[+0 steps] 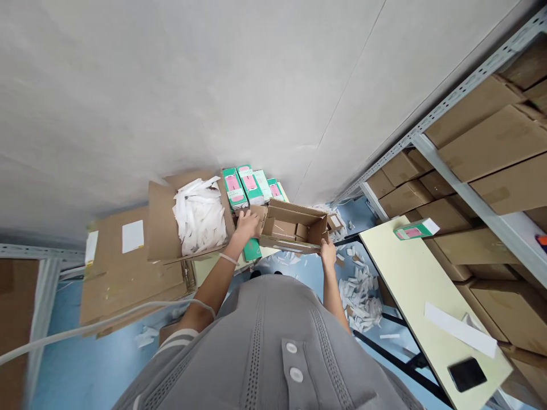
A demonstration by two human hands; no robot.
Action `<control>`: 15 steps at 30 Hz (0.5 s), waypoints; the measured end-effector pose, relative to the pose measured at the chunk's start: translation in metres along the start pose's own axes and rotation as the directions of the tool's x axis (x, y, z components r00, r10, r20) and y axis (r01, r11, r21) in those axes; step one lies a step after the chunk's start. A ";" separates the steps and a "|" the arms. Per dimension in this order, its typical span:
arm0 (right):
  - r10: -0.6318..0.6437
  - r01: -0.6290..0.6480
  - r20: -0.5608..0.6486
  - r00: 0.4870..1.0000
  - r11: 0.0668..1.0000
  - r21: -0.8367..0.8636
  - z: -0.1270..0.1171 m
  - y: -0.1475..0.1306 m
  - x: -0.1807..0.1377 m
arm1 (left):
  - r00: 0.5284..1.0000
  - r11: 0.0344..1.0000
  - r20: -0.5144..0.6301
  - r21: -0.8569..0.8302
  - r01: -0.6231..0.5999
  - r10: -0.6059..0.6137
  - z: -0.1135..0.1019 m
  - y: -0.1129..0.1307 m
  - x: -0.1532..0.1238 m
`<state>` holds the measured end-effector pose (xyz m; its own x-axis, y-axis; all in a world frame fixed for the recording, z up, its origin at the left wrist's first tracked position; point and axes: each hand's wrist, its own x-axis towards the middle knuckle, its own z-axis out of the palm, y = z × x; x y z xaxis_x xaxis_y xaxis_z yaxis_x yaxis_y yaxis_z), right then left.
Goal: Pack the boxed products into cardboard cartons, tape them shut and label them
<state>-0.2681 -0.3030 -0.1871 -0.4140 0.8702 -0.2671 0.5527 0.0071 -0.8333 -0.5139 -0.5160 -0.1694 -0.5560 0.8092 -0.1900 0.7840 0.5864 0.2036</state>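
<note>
An open brown cardboard box [290, 246] is held in front of my body, tilted so that its inside shows. My left hand [249, 224] grips its left end by the flap, and my right hand [328, 251] has hold of its right end. Little shows inside beyond bare cardboard and inner flaps. Behind it, several green and pink boxes [235, 189] stand against the wall. Another green box [252, 250] lies below my left hand, partly covered. To the left is a larger carton [160, 219] filled with white paper strips [200, 216].
Flattened cardboard [115, 273] leans at the left, near a white cable [106, 323]. On the right, a cream table [410, 267] carries a green box [416, 229], a white strip [460, 329] and a phone [467, 374]. Paper scraps [361, 299] litter the floor; shelves hold cartons [491, 142].
</note>
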 end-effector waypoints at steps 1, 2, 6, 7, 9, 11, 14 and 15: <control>0.018 -0.018 -0.008 1.000 1.000 -0.018 0.000 -0.001 -0.001 | 1.000 1.000 0.001 -0.005 0.009 -0.009 0.005 0.002 0.000; 0.034 -0.034 -0.014 0.999 0.999 -0.036 0.000 -0.001 -0.001 | 1.000 1.000 -0.002 -0.011 0.016 -0.016 0.008 0.004 0.001; 0.020 -0.018 0.021 1.000 0.998 -0.065 -0.002 -0.004 -0.003 | 0.998 0.998 -0.036 -0.048 0.044 -0.046 0.007 0.011 0.003; 0.004 -0.002 0.040 0.999 0.998 -0.055 -0.003 -0.005 -0.003 | 0.998 0.997 -0.045 -0.058 0.050 -0.053 0.005 0.012 0.002; -0.024 0.027 0.073 0.997 0.999 -0.030 -0.005 -0.004 -0.003 | 0.996 0.995 -0.065 -0.077 0.060 -0.065 0.001 0.015 -0.002; -0.035 0.036 0.085 0.996 0.999 -0.009 -0.007 -0.002 -0.003 | 0.993 0.993 -0.088 -0.093 0.066 -0.074 -0.001 0.020 -0.009; -0.047 0.045 0.084 0.995 0.999 0.021 -0.010 0.003 -0.003 | 0.991 0.992 -0.112 -0.107 0.068 -0.080 -0.001 0.029 -0.020; -0.069 0.065 0.094 0.993 0.997 0.039 -0.011 0.005 -0.003 | 0.990 0.992 -0.114 -0.107 0.070 -0.082 0.000 0.031 -0.023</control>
<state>-0.2564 -0.3000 -0.1856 -0.5170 0.8176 -0.2535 0.4956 0.0444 -0.8674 -0.4765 -0.5162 -0.1588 -0.6461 0.7572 -0.0957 0.7091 0.6420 0.2916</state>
